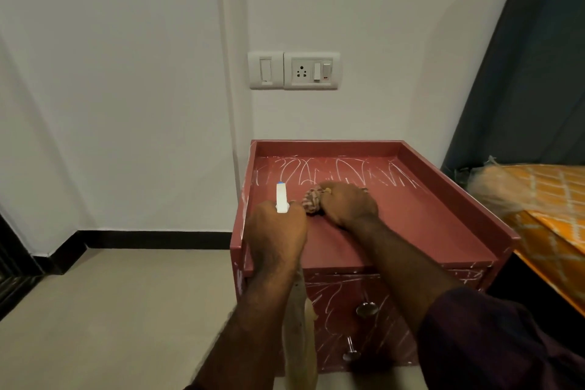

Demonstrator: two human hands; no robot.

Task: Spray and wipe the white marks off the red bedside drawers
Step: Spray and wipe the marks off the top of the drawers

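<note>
The red bedside drawers (411,218) stand against the wall, with a raised rim round the top. White scribble marks (342,171) cover the back strip of the top, and more run across the drawer fronts (335,294). My left hand (275,234) grips a spray bottle (281,198) at the cabinet's left front; its white nozzle with a blue tip points away from me, and its pale body hangs below my wrist. My right hand (348,204) holds a bunched patterned cloth (311,198) pressed on the top, just in front of the marks.
A bed with an orange patterned cover (544,209) lies close on the right, under a dark curtain (522,73). A switch and socket panel (294,70) is on the white wall above the cabinet. Beige floor (126,310) stretches to the left. Metal knobs (366,309) stick out from the drawers.
</note>
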